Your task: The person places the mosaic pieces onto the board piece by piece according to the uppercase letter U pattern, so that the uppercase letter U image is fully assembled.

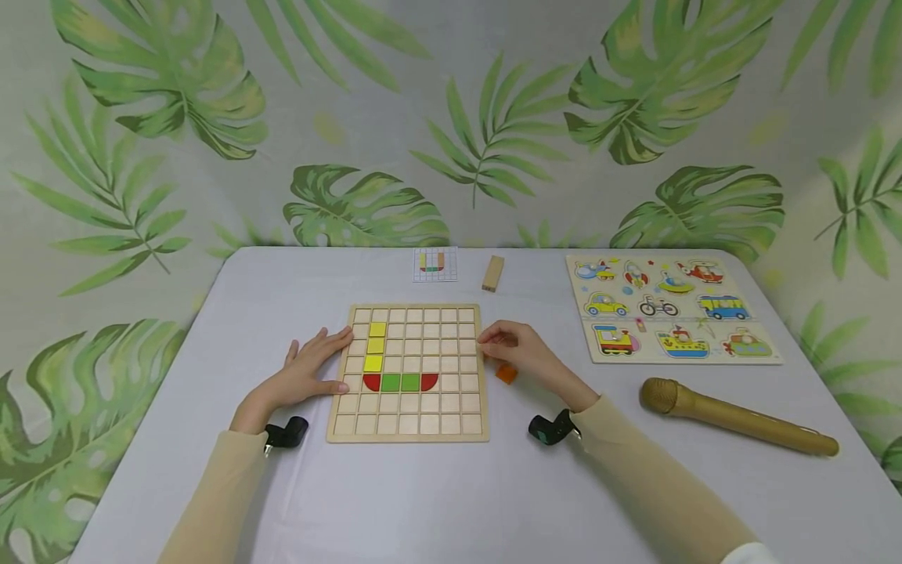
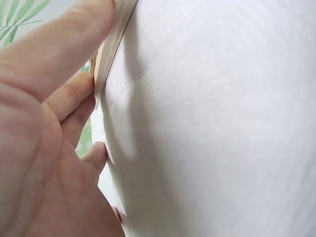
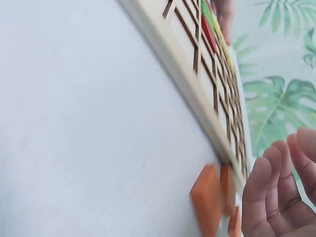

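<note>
A wooden grid board [image 1: 408,403] lies on the table, holding three yellow squares [image 1: 376,345] in a column. Below them runs a row of two green squares [image 1: 400,382] between two red rounded pieces [image 1: 428,381]. My left hand [image 1: 304,372] rests against the board's left edge, thumb and fingers spread. By the right edge hovers my right hand [image 1: 520,349], its fingers loosely bent with nothing visible between them. Orange blocks [image 3: 207,200] lie on the cloth beside the board, just under that hand; the head view shows only part of them.
A small pattern card [image 1: 434,265] and a wooden block [image 1: 493,273] lie behind the board. To the right are a vehicle puzzle board [image 1: 676,310] and a gold microphone [image 1: 740,419]. A leaf-print cloth [image 1: 486,133] hangs behind the table.
</note>
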{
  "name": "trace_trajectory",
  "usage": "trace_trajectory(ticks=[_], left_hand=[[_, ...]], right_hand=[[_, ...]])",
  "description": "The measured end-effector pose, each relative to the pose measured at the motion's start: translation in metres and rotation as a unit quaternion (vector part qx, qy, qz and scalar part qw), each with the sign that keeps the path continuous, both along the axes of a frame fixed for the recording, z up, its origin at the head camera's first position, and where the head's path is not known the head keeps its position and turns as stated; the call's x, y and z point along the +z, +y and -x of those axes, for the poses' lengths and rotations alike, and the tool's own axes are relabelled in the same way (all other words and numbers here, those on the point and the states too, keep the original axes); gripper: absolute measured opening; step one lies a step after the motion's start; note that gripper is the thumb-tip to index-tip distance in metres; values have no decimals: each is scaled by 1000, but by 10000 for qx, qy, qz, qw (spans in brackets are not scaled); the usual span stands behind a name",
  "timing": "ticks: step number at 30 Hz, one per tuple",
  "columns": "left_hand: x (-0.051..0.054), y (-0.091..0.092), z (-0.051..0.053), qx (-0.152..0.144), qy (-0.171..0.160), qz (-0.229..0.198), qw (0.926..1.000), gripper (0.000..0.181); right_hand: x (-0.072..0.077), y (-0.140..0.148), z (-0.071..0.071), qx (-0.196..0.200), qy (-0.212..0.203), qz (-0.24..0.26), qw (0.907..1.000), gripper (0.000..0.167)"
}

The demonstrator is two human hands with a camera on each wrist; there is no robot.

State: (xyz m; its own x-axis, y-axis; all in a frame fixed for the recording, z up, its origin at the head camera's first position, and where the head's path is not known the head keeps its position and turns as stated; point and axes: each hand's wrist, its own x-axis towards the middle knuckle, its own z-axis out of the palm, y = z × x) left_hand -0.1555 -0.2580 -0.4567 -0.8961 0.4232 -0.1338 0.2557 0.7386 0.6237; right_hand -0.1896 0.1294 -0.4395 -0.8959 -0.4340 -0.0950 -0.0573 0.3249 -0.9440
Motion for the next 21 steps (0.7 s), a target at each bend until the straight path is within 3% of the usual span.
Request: trace_trajectory(ticks=[6, 12, 21], left_hand=[[1, 1, -1, 0, 16, -8, 10000, 90], [-1, 1, 0, -13, 29, -9, 10000, 91], [-2, 0, 1, -11, 32, 19, 10000, 91]], right_hand=[[-9, 22, -1, -302, -391, 377, 9981, 24], [-12, 30, -4, -459, -377, 116, 9982, 25], [-13, 36, -7, 182, 85, -406, 9990, 15]])
